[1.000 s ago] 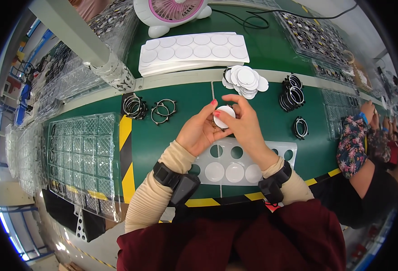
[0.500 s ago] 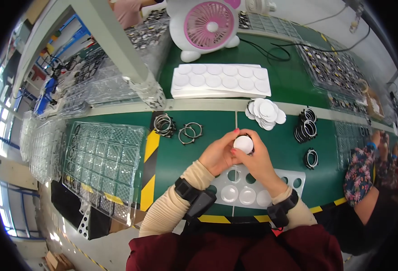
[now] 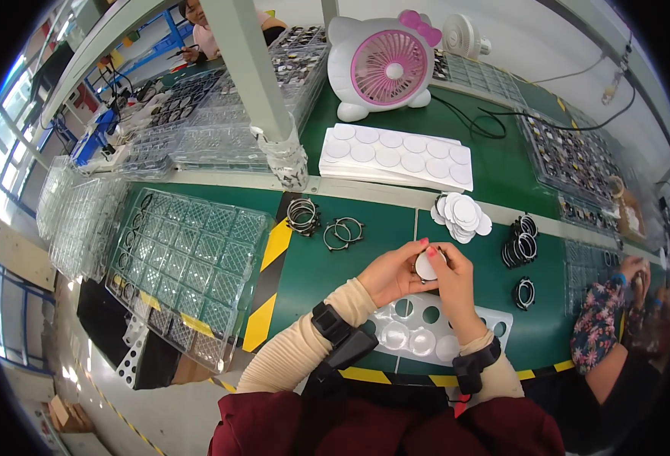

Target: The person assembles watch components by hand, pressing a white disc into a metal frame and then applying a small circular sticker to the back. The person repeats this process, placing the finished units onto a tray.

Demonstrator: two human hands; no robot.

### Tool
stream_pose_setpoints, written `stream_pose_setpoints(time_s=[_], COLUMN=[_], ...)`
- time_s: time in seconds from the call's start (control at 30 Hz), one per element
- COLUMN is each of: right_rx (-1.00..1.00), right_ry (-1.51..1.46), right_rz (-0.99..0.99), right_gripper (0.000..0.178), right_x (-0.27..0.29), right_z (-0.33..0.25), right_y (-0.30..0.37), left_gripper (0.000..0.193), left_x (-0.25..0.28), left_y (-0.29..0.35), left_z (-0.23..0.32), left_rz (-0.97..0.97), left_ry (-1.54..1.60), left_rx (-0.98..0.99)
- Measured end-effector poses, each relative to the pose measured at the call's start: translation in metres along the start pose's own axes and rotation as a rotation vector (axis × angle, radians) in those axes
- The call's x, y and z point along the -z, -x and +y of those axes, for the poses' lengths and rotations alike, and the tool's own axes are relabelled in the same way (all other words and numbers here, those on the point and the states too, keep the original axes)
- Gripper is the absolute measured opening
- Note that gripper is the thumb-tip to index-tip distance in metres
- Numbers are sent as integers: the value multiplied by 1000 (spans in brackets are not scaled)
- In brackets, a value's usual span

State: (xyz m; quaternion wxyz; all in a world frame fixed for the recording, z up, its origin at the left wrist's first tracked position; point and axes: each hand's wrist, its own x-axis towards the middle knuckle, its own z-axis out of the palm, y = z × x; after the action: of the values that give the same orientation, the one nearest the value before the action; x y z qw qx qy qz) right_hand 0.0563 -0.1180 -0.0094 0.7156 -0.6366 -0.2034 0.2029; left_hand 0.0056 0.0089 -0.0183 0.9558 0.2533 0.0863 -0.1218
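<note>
A white round disc [image 3: 428,266] is held between my two hands, with bits of a dark ring showing at its edge. My left hand [image 3: 393,274] is closed around its left and lower side. From the other side, my right hand [image 3: 454,275] grips it, thumb laid across the white face. Below my hands lies a white sheet [image 3: 494,319] with round holes, several clear round stickers still in it. Just beyond is a loose pile of white discs [image 3: 460,216]. Dark metal rings [image 3: 519,242] stand bunched to the right, and a pair of thin rings [image 3: 343,233] lies to the left.
A clear compartment tray [image 3: 187,262] stands at the left beside striped tape [image 3: 268,292]. On the raised back shelf are stacked white sticker sheets [image 3: 396,157] and a pink-and-white fan [image 3: 384,64]. A post [image 3: 251,72] rises at the back left. A co-worker's sleeve [image 3: 599,323] is at the right.
The view has tilted, so the bench appears shifted right and down. My hands stay closed on the disc, which is turned a little, my right thumb now further up its face.
</note>
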Motion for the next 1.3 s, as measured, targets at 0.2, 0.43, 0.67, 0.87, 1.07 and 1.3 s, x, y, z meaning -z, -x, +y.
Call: stream_pose_setpoints(time_s=[0.2,0.43,0.67,0.87,1.07,1.3], right_rx=[123,-15,122,153,160,535], right_ry=[226,112,257,-99,113,552], right_rz=[20,-16,-116,-93,53,146], right_gripper=[12,20,35,45,43,18], right_x=[-12,-2,3,0,12,8], right_z=[2,2,10,-4,9,5], right_y=[3,2,8,2,-2,2], left_gripper=[32,34,32,30,28,27], left_x=[5,-1,5,1,-7,13], left_y=[-1,4,0,2,-3,-5], left_z=[2,0,-3,10,2,4], left_rz=[21,28,37,33,82,-17], left_ry=[-34,-29,-55,-20,-62,187], left_rx=[-12,10,-15,-85,-80,-133])
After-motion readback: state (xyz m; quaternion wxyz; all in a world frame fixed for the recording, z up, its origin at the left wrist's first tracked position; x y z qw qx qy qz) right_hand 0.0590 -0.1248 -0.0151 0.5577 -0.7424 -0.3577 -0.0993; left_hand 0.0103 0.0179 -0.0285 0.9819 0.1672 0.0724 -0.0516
